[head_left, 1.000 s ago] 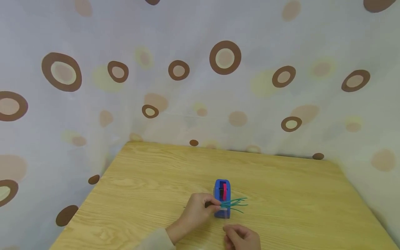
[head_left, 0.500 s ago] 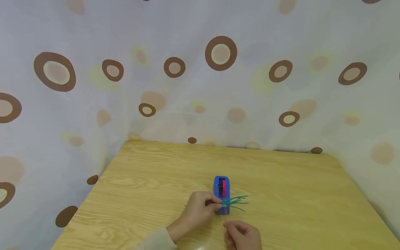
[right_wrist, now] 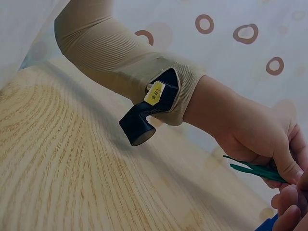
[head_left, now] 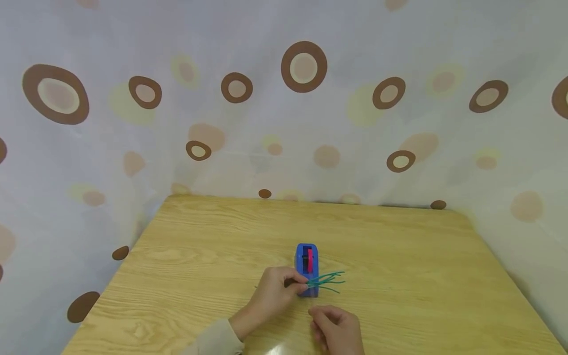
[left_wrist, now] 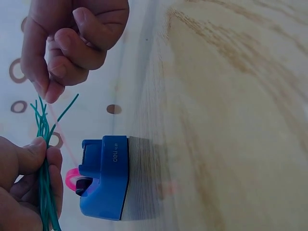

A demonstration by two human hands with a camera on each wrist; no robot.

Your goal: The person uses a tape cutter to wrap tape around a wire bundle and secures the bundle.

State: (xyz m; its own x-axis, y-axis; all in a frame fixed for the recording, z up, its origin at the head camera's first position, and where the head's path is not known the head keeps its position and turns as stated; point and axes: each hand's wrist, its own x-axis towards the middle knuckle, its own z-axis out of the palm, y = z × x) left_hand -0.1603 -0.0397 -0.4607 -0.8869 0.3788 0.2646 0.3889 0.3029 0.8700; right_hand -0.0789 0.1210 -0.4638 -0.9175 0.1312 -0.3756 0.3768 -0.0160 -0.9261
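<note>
A bundle of thin green wire-like strands (left_wrist: 45,168) is pinched between the thumb and fingers of my left hand (head_left: 276,292). Their loose ends fan out to the right in the head view. Behind and below the bundle stands a blue tape dispenser (left_wrist: 108,178) with a pink-red roll core (head_left: 310,260). A narrow strip of clear tape (left_wrist: 66,139) stretches from the dispenser past the strands to my right hand (head_left: 338,328), whose thumb and fingertips pinch its end. Whether the strip touches the strands is unclear. In the right wrist view, fingers hide much of the bundle.
The dispenser stands on a wood-grain table (head_left: 213,236). A pale curtain (head_left: 346,108) with brown ring patterns hangs behind it and along both sides. A dark wrist camera (right_wrist: 149,106) is strapped on the left sleeve (right_wrist: 130,67).
The head view has shifted slightly, so everything sits a little higher and further left. Both hands keep their holds, and the tape strip stays stretched between dispenser and right hand.
</note>
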